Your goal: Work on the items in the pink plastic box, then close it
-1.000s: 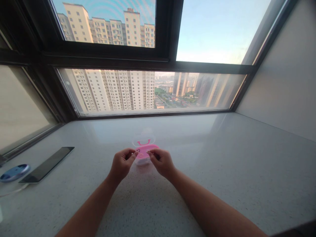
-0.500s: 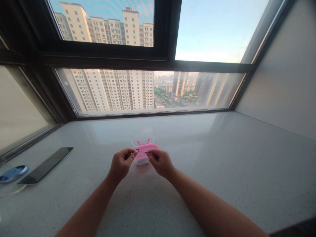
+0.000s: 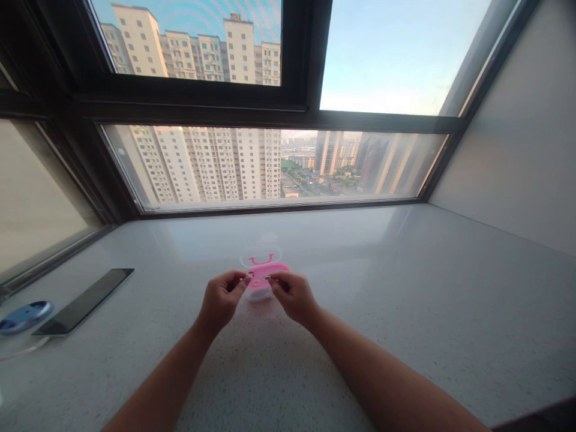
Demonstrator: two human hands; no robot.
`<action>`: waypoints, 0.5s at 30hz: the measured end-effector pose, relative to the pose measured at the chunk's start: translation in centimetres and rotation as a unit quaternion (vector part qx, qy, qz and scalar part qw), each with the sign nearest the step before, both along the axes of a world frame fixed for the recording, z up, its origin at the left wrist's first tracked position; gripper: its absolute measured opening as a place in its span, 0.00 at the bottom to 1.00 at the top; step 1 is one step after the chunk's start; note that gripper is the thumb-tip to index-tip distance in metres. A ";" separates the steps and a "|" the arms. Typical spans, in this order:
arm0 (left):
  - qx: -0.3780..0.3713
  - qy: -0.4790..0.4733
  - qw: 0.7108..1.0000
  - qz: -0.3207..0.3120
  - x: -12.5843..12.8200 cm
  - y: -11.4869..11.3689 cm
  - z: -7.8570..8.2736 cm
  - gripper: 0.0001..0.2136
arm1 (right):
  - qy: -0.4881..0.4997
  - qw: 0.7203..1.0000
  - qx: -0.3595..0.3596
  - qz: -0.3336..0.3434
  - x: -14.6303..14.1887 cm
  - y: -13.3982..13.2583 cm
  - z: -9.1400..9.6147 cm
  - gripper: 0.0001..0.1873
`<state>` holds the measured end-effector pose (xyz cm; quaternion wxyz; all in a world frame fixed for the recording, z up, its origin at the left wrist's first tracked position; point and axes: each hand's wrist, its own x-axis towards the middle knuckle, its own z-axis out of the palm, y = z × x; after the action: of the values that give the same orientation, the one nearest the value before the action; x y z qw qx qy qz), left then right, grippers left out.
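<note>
**A:** Starting at the left edge of the stone surface (image 3: pixel 405 312): a blue disc (image 3: pixel 24 316), and a dark phone (image 3: pixel 83 302) lying flat just beside it. Nobody is touching either.

**B:** Now the left hand (image 3: pixel 220 300), thumb and forefinger nipped together right at the near rim of the pink case (image 3: pixel 265 283).

**A:** The case sits mid-surface, well clear of the window edge, with its clear lid (image 3: pixel 261 255) tipped up behind it.

**B:** And the right hand (image 3: pixel 292 295) mirrors the left, its fingertips pinched shut at the same rim. I can't tell whether they grip the rim itself or some tiny piece, it's too small.

**A:** Anything changed over the last second?

**B:** Hardly. Both hands have stayed put, and the right fingertips have crept a touch leftward. The case hasn't budged. I'd call it fine fingertip work, held in place, not a move.
</note>
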<state>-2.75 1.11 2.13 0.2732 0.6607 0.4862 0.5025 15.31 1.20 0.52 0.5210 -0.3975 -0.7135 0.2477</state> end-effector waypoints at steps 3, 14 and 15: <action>-0.002 -0.003 1.000 -0.003 0.0 -0.1 0.0 0.12 | 0.006 1.000 -0.001 0.003 0.0 0.0 -0.1 0.13; 0.002 0.000 1.000 -0.002 0.0 -0.2 0.2 0.09 | 0.015 1.000 -0.015 -0.001 0.0 0.0 -0.1 0.15; 0.003 0.001 1.000 -0.003 0.0 -0.2 0.1 0.09 | 0.016 1.000 -0.015 0.000 0.0 0.0 -0.1 0.15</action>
<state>-2.76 0.95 2.27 0.2724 0.6631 0.4833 0.5024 15.28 1.23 0.44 0.5264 -0.4014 -0.7014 0.2642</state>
